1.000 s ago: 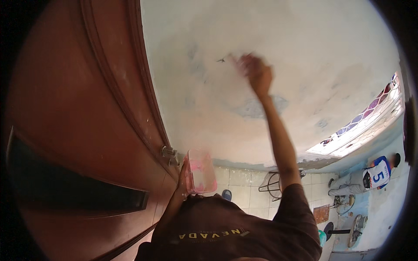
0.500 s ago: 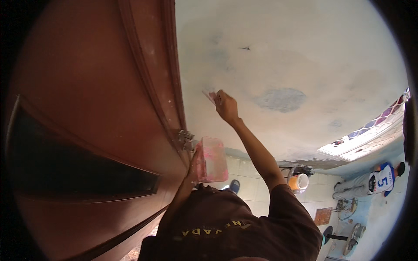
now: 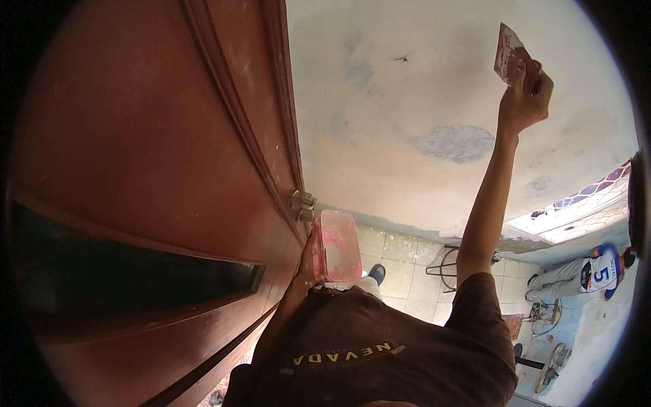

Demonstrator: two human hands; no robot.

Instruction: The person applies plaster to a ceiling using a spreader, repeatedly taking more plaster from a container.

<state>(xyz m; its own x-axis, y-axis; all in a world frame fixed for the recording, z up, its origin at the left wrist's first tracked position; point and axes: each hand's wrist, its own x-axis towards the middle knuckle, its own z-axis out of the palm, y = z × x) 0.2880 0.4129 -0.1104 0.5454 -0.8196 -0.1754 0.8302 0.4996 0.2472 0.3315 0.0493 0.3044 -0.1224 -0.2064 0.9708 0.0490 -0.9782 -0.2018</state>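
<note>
My right hand (image 3: pixel 527 102) is raised at the upper right, its fingers closed round a putty knife. The wide reddish-brown blade of the putty knife (image 3: pixel 508 55) is smeared with whitish filler and points upward in front of the wall (image 3: pixel 407 95); whether it touches the wall I cannot tell. Low beside the door, my left hand (image 3: pixel 309 256) grips the side of a pink translucent plastic tub (image 3: pixel 341 234), its fingers partly hidden. Pale filler coats the tub's inside. The whitish wall has a rough grey patch (image 3: pixel 454 144) and a small dark mark (image 3: pixel 403 59).
A reddish-brown door (image 3: pixel 135 122) with a metal lock (image 3: pixel 302 205) fills the left. At right are a grilled window (image 3: pixel 576 210), a person (image 3: pixel 597 271) in a white and blue shirt, and a round metal stand (image 3: pixel 447 269) on the tiled floor (image 3: pixel 397 271).
My right hand has swung up and to the right with the putty knife, from near the door side past the grey patch. The tub stays in my left hand; the view has shifted slightly.
</note>
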